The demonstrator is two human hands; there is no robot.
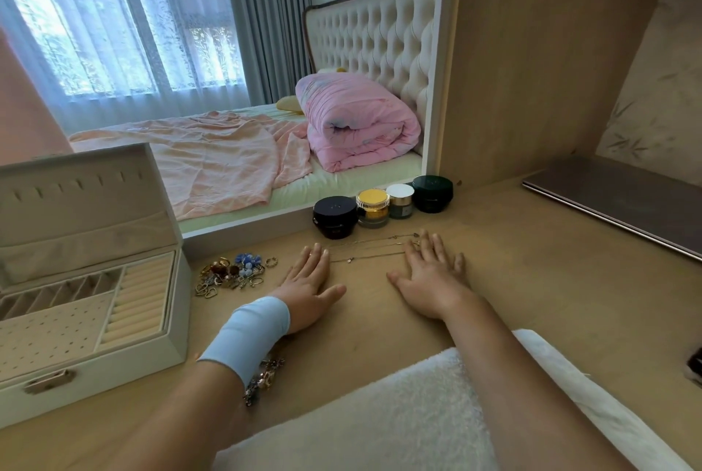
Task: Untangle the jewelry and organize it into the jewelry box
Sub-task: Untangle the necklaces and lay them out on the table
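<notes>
Gold and blue pieces (rings, hoops, bead earrings) lie in a tangled heap (235, 273) on the counter (532, 280), just right of the box (114, 368). Its lid stands open over cream ring rolls and divided slots. Thin chains (370, 248) stretch between the two hands, in front of the jars (380, 206). I see the left hand (309, 290) flat, palm down, fingers straight. The right hand (429, 276) is also flat and spread, holding nothing. A darker cluster (264, 379) lies beside the left wrist.
</notes>
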